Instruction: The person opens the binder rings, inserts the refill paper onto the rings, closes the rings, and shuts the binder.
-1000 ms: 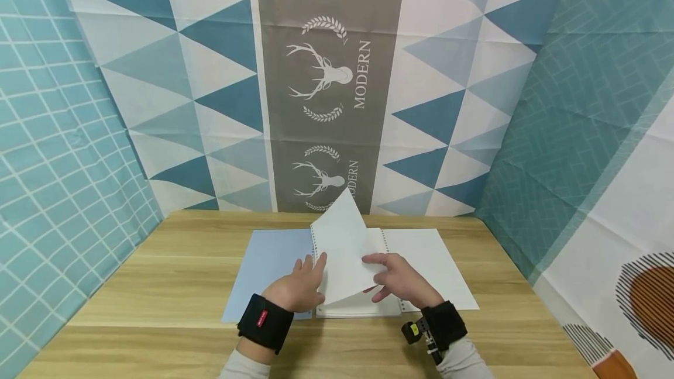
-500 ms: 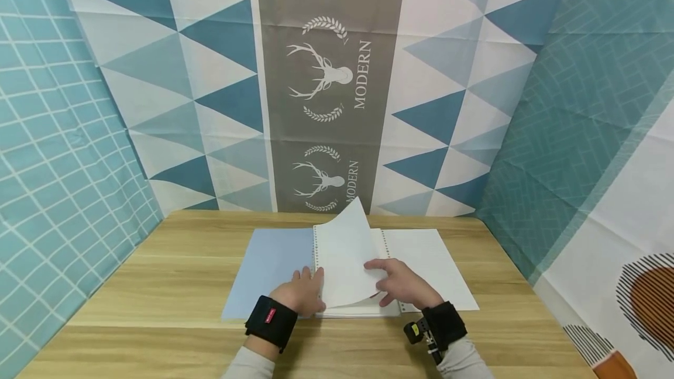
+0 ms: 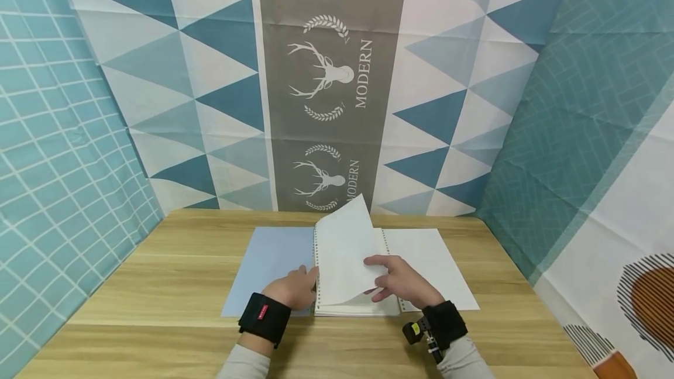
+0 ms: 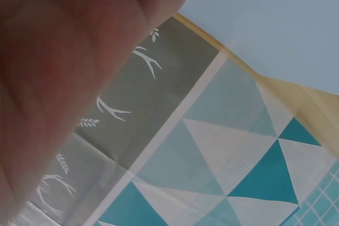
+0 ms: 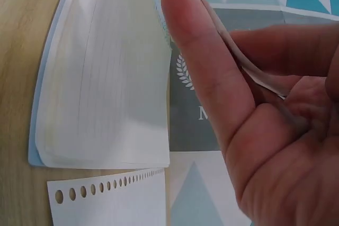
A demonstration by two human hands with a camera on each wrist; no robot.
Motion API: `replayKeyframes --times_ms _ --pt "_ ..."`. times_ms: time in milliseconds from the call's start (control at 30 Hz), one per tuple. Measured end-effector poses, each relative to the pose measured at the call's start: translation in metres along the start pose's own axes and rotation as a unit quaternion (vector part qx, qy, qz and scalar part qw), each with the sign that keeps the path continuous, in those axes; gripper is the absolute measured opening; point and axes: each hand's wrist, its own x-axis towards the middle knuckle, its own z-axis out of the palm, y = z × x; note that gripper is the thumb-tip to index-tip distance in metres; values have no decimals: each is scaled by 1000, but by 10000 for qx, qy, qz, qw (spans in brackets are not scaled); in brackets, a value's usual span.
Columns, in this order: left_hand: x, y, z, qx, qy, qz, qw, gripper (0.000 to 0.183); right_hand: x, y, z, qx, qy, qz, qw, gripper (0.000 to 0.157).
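Observation:
A loose-leaf notebook lies with its pale blue cover (image 3: pixel 268 256) opened to the left and its page stack (image 3: pixel 360 310) in the middle. One white page (image 3: pixel 344 256) rises from the stack, its far corner bending up. My right hand (image 3: pixel 402 279) pinches this page at its right edge; the right wrist view shows the paper's edge between the thumb (image 5: pixel 204 62) and fingers. At the punched left edge, over the blue cover, is my left hand (image 3: pixel 295 287). Its palm (image 4: pixel 63 67) fills the left wrist view's upper left, fingertips out of frame; I cannot tell whether they grip the rings.
White loose sheets (image 3: pixel 429 265) with punched holes lie right of the notebook, partly under my right forearm's side. The wooden table (image 3: pixel 184 274) ends at a patterned cloth backdrop (image 3: pixel 332 133), with cloth also along both sides.
The left hand came down from over the page to its punched edge, then shifted slightly left, its fingers less spread. The lifted page moved slightly right; the right hand keeps hold of it.

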Motion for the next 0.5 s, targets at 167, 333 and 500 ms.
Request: replayKeyframes --times_ms 167,333,500 --pt "0 2 -2 1 -102 -39 9999 56 -2 1 -4 308 117 -36 9994 56" --pt "2 2 -3 -35 -219 -170 9996 54 -1 0 -6 584 115 -70 9982 57" --pt "3 0 -3 -45 -223 -150 9996 54 1 -3 -3 656 202 -49 9976 57"
